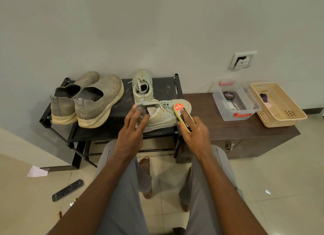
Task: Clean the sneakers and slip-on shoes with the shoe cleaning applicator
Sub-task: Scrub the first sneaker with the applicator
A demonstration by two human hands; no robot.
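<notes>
Clear plastic bin with red latches (228,114), on brown wooden surface (228,129): round black polish tin (228,95), pale scraps. Beige perforated plastic basket (287,120) beside it: purple item, pink item. Black metal shoe rack (112,129): two grey knit slip-on shoes (87,101), two pale green laced sneakers (157,114). Left hand (130,129) rests straight-fingered on the near sneaker's heel. Right hand (196,129), grip clamped on yellow shoe cleaning applicator (182,112), against the sneaker's toe.

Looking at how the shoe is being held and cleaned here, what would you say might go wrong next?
1. The sneaker lies on its side at the rack's front edge, steadied by the left hand; hard rubbing might push it off.
2. The right hand holds the applicator near the loose laces, which may snag.
</notes>
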